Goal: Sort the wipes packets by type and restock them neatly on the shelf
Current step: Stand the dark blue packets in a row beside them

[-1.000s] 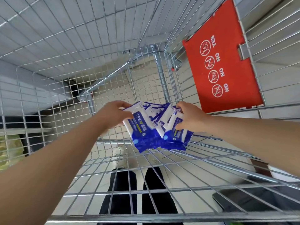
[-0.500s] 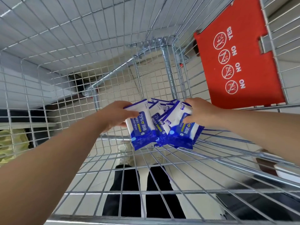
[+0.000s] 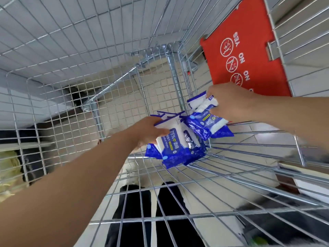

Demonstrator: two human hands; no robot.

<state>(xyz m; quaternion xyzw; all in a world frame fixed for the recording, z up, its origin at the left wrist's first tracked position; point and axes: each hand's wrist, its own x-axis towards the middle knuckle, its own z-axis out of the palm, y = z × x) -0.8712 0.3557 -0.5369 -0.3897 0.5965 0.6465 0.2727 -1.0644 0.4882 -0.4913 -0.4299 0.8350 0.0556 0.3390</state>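
Blue-and-white wipes packets, divided into two bundles inside a wire cart (image 3: 89, 56). The left bundle (image 3: 175, 146) is made up of several packets, the front one printed "75%". My left hand (image 3: 147, 134) grips it from the side, thumb laid on the front packet and fingers hidden behind. The right bundle (image 3: 209, 122) sits just beside the first, higher and toward my right. My right hand (image 3: 231, 102) holds it with fingers curled over the upper ends of the packets. The blue lower edges of both bundles hang below the hands. The two bundles overlap in this view; whether they touch cannot be told. The left bundle's lowest corner lies close over the cart's wire bottom, contact unclear.

The cart's mesh walls rise on all sides of both hands. Beyond my right hand a red placard (image 3: 249, 56) bears round white pictograms with the words YES and NO; the hand covers its lower edge. Below the hands, through the wire bottom, dark trouser legs (image 3: 133, 216) and a pale tiled floor (image 3: 213, 196) are visible.
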